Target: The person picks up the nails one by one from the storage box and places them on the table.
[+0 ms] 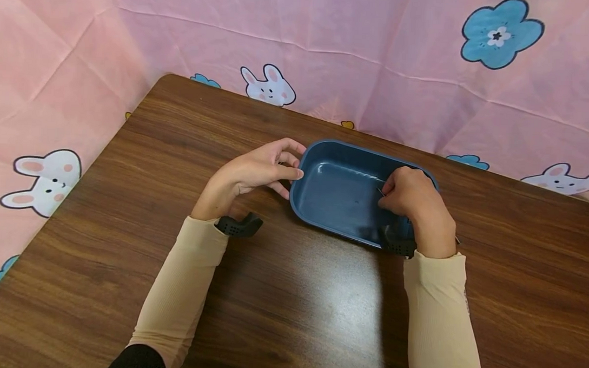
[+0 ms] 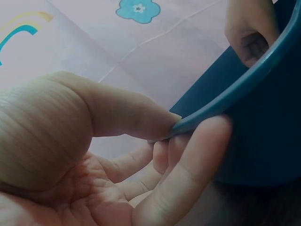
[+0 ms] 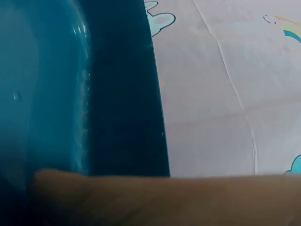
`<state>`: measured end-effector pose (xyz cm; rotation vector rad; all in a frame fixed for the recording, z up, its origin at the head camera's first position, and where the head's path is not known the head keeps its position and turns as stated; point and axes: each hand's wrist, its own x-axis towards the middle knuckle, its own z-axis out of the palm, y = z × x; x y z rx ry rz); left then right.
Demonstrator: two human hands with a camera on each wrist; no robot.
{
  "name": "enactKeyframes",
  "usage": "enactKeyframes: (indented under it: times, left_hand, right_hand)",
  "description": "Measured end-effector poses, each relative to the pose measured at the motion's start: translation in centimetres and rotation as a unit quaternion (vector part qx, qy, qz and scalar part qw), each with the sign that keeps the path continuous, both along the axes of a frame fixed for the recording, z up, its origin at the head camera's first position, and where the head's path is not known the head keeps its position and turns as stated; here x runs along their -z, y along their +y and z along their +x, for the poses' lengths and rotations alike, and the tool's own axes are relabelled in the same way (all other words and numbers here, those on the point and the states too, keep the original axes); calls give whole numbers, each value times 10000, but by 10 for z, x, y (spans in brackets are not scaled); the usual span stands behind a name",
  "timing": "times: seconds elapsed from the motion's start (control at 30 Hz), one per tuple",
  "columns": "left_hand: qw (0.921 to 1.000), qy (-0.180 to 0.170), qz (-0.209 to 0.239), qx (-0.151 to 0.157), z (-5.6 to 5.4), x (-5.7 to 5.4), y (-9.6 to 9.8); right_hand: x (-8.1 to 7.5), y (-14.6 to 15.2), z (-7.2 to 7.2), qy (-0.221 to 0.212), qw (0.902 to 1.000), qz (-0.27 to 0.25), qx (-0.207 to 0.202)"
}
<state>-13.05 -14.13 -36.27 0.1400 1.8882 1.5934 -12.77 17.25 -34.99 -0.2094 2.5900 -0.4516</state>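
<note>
A blue rectangular plastic bin with rounded corners stands on the wooden table. My left hand is at its left end. In the left wrist view, the left thumb and fingers pinch the bin's rim. My right hand reaches down into the right part of the bin, fingers curled. A small thin metallic piece pokes out from its fingertips; most of that piece is hidden. The right wrist view has only a blurred stretch of the hand across the bin's inner wall.
On the brown table, another thin metallic bit shows beside the right wrist, mostly covered. A pink cloth with rabbits and flowers hangs behind the table's back edge. Black wrist mounts jut out below both hands.
</note>
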Motion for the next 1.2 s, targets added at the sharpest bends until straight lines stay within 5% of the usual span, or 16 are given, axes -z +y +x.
enactKeyframes:
  times: [1.2]
  left_hand:
    - [10000,27,-10,-6,2,-1,1]
  right_hand:
    - [-21,0,11,479,9965,-651,-188]
